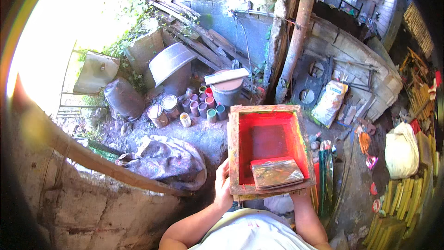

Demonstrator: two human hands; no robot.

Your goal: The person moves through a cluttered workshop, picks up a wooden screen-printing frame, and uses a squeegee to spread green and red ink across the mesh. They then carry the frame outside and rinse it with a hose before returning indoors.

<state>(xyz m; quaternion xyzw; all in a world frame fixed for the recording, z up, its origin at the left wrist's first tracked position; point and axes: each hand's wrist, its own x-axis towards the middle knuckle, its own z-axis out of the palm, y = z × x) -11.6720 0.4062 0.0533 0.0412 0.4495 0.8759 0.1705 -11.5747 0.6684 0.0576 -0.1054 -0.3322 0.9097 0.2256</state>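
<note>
In front of my body I hold up a wooden screen-printing frame (235, 148), its inner walls coated in wet-looking red ink and its mesh (266, 140) dark red. My left hand (224, 187) is closed on the frame's near left side. At the near right, my right hand (300, 195) comes up under the frame, which hides most of its fingers. Across the frame's near end rests a paint-stained wooden squeegee (277, 173) with a red edge; neither hand is on it.
Several small paint pots (202, 109) and larger tins (158, 115) stand on the ground ahead, beside a lidded bucket (226, 89). A big grey tub (173, 67), a dark barrel (124, 98) and planks (203, 41) lie behind. Crumpled sheeting (162, 162) is at left, stacked yellow-edged wood (402, 199) at right.
</note>
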